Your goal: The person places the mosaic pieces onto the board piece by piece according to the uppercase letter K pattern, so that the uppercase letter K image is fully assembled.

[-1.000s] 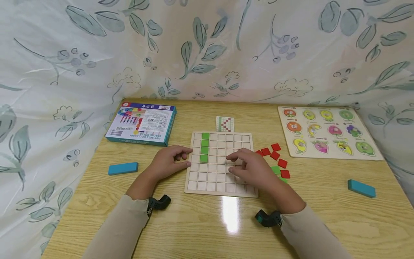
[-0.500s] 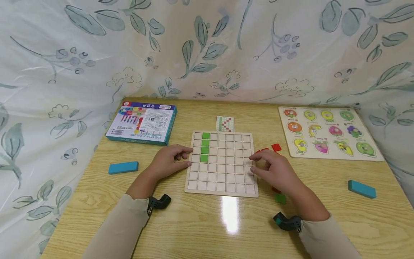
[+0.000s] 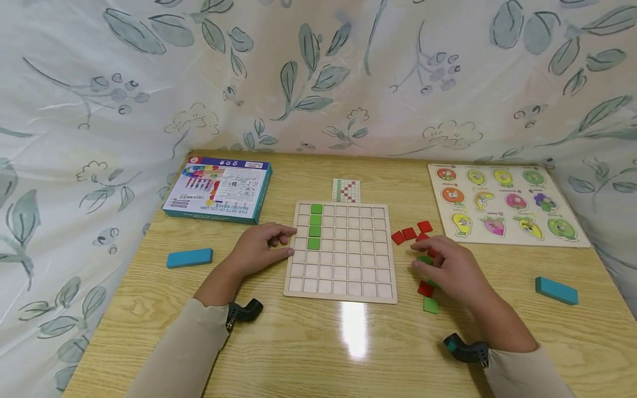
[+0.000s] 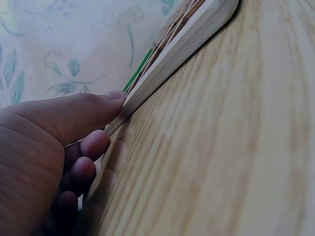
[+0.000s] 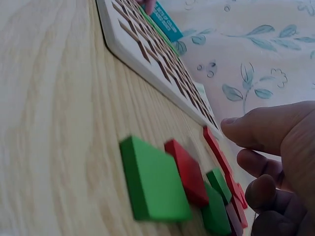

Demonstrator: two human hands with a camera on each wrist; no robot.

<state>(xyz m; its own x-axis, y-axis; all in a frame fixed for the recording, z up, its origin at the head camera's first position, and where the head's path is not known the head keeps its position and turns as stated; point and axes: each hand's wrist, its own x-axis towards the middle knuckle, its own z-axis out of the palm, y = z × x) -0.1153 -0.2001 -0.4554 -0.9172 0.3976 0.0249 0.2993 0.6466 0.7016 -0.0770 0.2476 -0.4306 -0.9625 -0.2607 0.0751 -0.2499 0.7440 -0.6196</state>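
Wood everywhere: pale wooden grid board [image 3: 341,251] lies flat mid-table w/ 4 green square tiles [image 3: 316,225] filling a column near its left edge. Left hand [image 3: 260,247] rests against the board's left rim, thumb on the edge, fingers loosely curled beside it, gripping nothing as far as the wrist view shows. Right hand [image 3: 450,269] sits just right of the board over the loose red and green square tiles [image 3: 427,296], fingers bent down among them; can't tell if it's pinching 1. A few red tiles [image 3: 411,232] lie beyond its fingertips. Small pattern card [image 3: 345,190] sits just behind the board. Blue printed box [image 3: 218,189] far left, fruit peg puzzle board [image 3: 502,201] far right, 2 teal blocks [image 3: 189,258] at the table's sides.
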